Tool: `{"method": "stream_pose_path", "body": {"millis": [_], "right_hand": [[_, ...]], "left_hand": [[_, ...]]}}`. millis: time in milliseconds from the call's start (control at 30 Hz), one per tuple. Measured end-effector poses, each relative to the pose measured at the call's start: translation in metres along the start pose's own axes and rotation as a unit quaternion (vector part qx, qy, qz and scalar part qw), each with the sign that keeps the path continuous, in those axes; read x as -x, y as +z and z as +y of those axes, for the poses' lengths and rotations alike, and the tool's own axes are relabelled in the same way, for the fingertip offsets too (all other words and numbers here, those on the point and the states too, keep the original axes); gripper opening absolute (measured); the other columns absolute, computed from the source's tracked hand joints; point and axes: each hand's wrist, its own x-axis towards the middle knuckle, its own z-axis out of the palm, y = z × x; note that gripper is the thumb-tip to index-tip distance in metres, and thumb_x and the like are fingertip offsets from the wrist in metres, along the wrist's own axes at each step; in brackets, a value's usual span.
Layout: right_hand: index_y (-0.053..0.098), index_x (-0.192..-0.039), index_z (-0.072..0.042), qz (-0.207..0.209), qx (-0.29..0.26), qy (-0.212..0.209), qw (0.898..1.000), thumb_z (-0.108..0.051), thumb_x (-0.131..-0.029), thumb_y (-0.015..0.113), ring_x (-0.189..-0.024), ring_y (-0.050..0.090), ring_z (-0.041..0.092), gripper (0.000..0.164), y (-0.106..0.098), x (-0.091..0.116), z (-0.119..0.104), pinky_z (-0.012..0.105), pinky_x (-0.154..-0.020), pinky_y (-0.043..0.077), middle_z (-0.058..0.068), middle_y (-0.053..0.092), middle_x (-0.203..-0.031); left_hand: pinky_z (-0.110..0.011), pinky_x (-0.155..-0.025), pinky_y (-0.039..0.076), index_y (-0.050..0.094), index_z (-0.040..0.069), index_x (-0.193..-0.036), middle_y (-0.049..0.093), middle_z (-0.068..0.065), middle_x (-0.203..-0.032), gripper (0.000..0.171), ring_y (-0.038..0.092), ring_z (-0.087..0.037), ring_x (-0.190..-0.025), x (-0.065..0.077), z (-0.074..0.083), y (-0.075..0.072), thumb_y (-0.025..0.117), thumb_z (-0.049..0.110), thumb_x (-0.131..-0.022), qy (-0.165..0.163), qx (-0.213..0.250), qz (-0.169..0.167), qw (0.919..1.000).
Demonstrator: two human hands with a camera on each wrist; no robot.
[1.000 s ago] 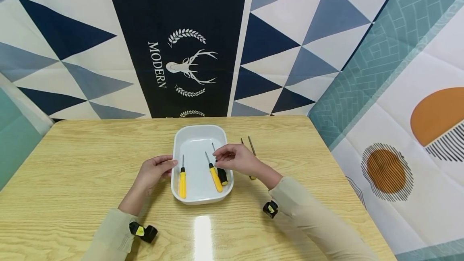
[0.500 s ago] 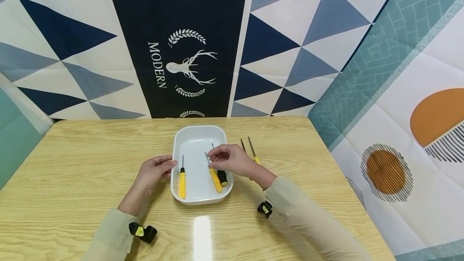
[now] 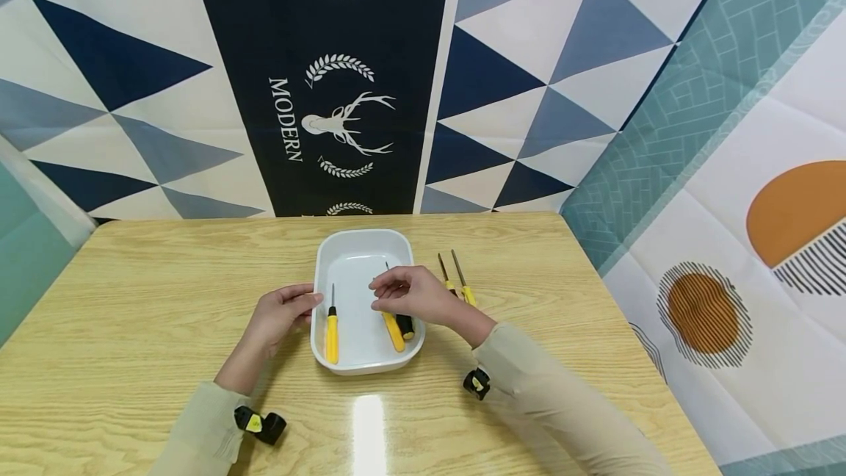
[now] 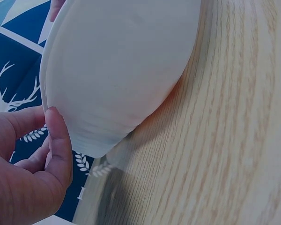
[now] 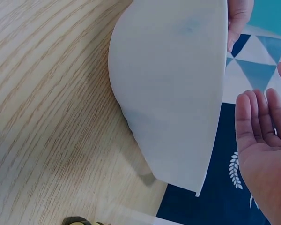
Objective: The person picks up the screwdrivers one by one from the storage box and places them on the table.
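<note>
The left hand (image 3: 280, 312) pinches the near side of a white rectangular tray (image 3: 360, 329), which sits on the wood-grain table (image 3: 165, 300) between the two hands; in the head view the thumb lies at the rim while the lower fingers are partly hidden. The left wrist view fills in that grip, with a bent digit against the outer wall and another reaching over the rim. The right hand (image 3: 419, 294) hovers over the tray's other side, fingers loosely bent and grasping nothing; the right wrist view shows its palm side, thumb apart from the fingers and nothing between them, which the head view cannot show from above. Only the head view reveals the tray's contents, since both wrist views meet its plain outside walls. Just inside from the left thumb lies a yellow-handled screwdriver (image 3: 333, 336), shaft pointing away from the person. Beneath the right hand lie a second yellow-handled screwdriver (image 3: 393, 332), its shaft mostly covered by the fingers, and a black-handled screwdriver (image 3: 405, 327) just beside it. On the table beyond the right wrist, outside the tray, are two more screwdrivers (image 3: 468, 294), side by side, their lower handles hidden by that hand and wrist.
</note>
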Motion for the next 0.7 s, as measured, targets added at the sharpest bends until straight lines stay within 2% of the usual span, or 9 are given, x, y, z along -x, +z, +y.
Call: {"method": "stream_pose_path", "body": {"millis": [700], "right_hand": [[0.067, -0.108, -0.003, 0.002, 0.028, 0.000, 1.000, -0.022, -0.081, 0.074, -0.081, 0.058, 0.010, 0.033, 0.012, -0.005, 0.000, 0.021, -0.073, 0.050, 0.001, 0.065, -0.091]], "left_hand": [[-0.019, -0.072, 0.054, 0.052, -0.002, -0.128, 0.061, -0.013, -0.114, 0.049, 0.059, -0.003, -0.079, -0.001, 0.000, -0.001, 0.063, 0.027, -0.090, 0.001, -0.004, 0.003, 1.0000]]}}
